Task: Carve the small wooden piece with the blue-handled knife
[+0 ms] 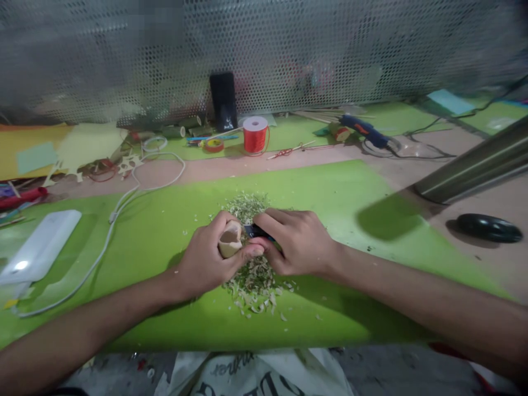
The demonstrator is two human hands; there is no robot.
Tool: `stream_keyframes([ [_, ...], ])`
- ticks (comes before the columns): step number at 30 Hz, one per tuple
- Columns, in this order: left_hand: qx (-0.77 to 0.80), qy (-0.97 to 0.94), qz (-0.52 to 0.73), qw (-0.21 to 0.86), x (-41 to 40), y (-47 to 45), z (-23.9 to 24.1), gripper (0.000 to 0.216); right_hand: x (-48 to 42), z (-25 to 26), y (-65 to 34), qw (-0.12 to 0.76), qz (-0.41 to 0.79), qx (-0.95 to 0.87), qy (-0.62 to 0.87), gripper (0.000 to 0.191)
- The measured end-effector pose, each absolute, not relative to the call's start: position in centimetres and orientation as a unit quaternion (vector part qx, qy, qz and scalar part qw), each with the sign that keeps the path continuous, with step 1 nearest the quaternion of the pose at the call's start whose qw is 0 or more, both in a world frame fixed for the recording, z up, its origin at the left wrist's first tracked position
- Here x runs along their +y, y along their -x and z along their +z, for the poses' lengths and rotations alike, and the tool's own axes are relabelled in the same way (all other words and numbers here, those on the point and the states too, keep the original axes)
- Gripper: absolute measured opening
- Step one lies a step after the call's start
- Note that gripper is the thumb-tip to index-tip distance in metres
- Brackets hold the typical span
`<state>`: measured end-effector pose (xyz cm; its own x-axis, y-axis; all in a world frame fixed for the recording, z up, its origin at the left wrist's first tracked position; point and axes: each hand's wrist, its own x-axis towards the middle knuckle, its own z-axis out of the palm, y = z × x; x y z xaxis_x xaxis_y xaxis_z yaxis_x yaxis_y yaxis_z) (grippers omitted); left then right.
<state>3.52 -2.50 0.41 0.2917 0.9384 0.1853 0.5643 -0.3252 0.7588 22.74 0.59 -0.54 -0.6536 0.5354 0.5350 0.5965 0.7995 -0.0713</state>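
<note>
Head view: left hand (206,261) is wrapped around a short hollow wooden tube (230,242). Right hand (295,242), just right of it, is closed around a dark-handled knife (256,231) that touches the tube, above a pile of shavings (251,280) on the green worktop (350,187).

a green mat (350,187) covers the middle of the table. along the far edge stands a perforated metal screen (330,49), with a black phone (223,100) upright against it and a red thread spool (255,135) just beside. a blue glue gun (365,131) lies toward the far right corner. a white power bank (39,247) and its white cable (124,203) rest near the left edge, and a black oval object (489,227) near the right edge.
</note>
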Motion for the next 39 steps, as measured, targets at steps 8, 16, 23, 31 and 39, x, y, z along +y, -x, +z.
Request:
stream_keyframes([
  [8, 0.468, -0.745, 0.31, 0.362, -2.5, -3.1, -0.2, 0.04, 0.9, -0.6, -22.9, 0.255, -0.045, -0.936, 0.24, 0.022],
  [16, 0.476, -0.78, 0.291, 0.283, -2.3, -3.2, -0.1, 0.039, 0.9, -0.6, -23.1, 0.214, -0.048, -0.941, 0.258, 0.025],
  [23, 0.491, -0.784, 0.279, 0.259, -2.5, -3.5, 0.3, 0.038, 0.7, -0.7, -23.0, 0.216, -0.063, -0.935, 0.274, 0.023],
  [31, 0.496, -0.776, 0.281, 0.269, -2.7, -3.8, 0.6, 0.037, 0.5, -0.8, -22.8, 0.242, -0.1, -0.921, 0.288, 0.019],
  [39, 0.512, -0.761, 0.278, 0.284, -3.0, -3.9, 1.0, 0.034, 0.5, -1.1, -22.7, 0.26, -0.117, -0.915, 0.287, 0.021],
])
